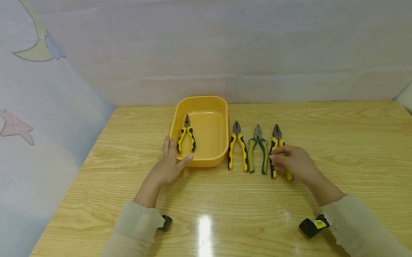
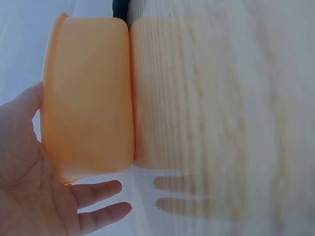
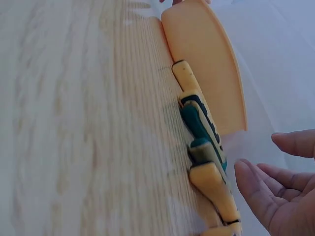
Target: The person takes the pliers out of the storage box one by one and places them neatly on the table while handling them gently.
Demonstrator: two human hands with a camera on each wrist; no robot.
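Note:
My left hand [image 1: 166, 168] touches the left front corner of a yellow plastic tub [image 1: 209, 162], thumb at the rim and fingers along the side. In the left wrist view its fingers are extended beside the tub [image 2: 88, 98]. Small yellow-and-black pliers [image 1: 181, 140] lie inside the tub, along its left side. Over the rightmost yellow-and-black pliers [image 1: 276, 131] hovers my right hand [image 1: 298, 163], partly covering the handles. In the right wrist view, thumb and fingers are spread apart above the handles [image 3: 211, 182], with nothing between them.
Left of the rightmost pliers lie green-handled pliers [image 1: 264, 156] and another yellow-and-black pair [image 1: 236, 128], jaws pointing toward the back wall [image 1: 295, 53]. All rest on the wooden table [image 1: 237, 216]. Black devices are strapped at the left wrist [image 1: 166, 223] and right wrist [image 1: 308, 228].

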